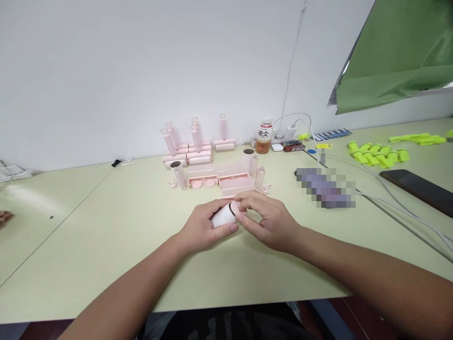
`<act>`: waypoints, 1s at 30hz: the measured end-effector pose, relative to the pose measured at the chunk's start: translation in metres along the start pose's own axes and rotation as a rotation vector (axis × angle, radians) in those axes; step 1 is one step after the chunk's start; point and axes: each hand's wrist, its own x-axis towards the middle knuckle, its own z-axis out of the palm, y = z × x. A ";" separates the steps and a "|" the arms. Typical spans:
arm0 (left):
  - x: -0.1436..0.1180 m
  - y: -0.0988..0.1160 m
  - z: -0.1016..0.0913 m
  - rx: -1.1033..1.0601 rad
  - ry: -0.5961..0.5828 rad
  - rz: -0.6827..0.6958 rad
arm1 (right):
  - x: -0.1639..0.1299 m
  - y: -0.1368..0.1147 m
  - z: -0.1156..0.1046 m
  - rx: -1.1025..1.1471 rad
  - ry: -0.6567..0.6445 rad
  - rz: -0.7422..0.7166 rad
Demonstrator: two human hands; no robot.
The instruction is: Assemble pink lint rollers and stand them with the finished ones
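Note:
In front of me, my left hand (201,225) is wrapped round a white lint-roller roll (222,216) lying tilted just above the table. The fingers of my right hand (271,219) pinch a pink round end cap (238,208) at the roll's right end. A dark gap shows between cap and roll. Just beyond my hands lies an open pink case (233,182). To its left, another pink tray (193,184) holds round pink caps (203,182). Clear pink tubes (259,179) and a roll with a brown core (180,175) stand beside them.
Several pink lint rollers with heart-shaped loops (196,139) stand along the wall. A drink bottle (264,137) is behind. To the right are a blurred-out flat object (323,188), cables, a black phone (421,191) and yellow-green pieces (378,155). Another person's hand (5,216) shows far left.

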 end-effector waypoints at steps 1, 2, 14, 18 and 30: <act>0.000 0.000 0.000 -0.001 0.003 -0.007 | 0.000 0.000 0.000 -0.004 -0.016 0.002; 0.000 -0.001 0.001 0.001 0.003 -0.014 | 0.001 -0.001 0.000 -0.008 -0.032 0.004; 0.001 0.001 0.000 0.052 0.013 -0.027 | 0.000 -0.003 0.005 -0.048 -0.007 -0.036; 0.001 0.003 0.000 0.080 0.012 -0.027 | -0.001 -0.004 0.005 -0.055 -0.006 -0.032; 0.001 0.008 0.000 0.038 0.199 -0.085 | -0.004 -0.006 -0.002 0.080 0.165 0.103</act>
